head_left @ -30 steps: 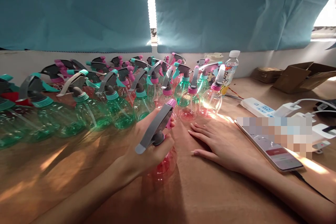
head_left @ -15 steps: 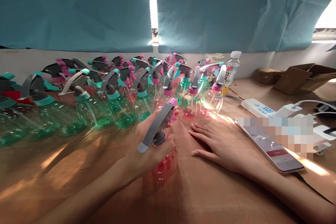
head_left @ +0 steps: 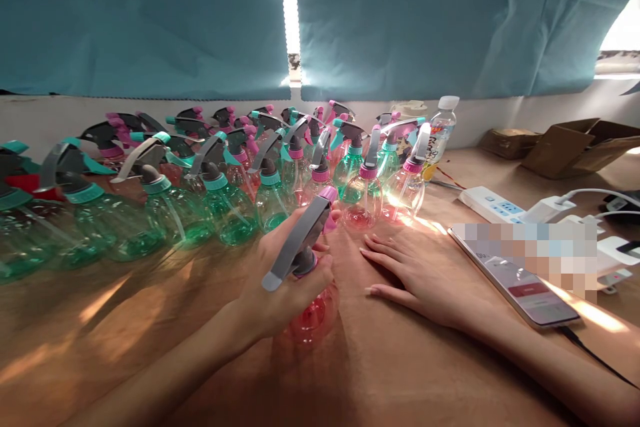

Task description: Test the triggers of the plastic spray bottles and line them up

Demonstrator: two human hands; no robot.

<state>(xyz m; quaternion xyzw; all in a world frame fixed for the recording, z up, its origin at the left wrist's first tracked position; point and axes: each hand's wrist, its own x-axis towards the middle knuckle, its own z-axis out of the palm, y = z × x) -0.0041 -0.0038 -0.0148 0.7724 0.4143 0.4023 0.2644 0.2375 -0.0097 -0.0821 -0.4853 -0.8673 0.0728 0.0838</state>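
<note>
While the left hand (head_left: 267, 293) grips the pink bottle (head_left: 314, 323) near its neck, the right hand (head_left: 417, 277) lies open.
The worktop (head_left: 400, 373) likely bears it, so one hand suffices.

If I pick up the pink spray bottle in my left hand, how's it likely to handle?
The pink spray bottle looks thin-walled, so probably light and slightly squeezable. Its large grey trigger head may make it top-heavy and apt to tip.
</note>
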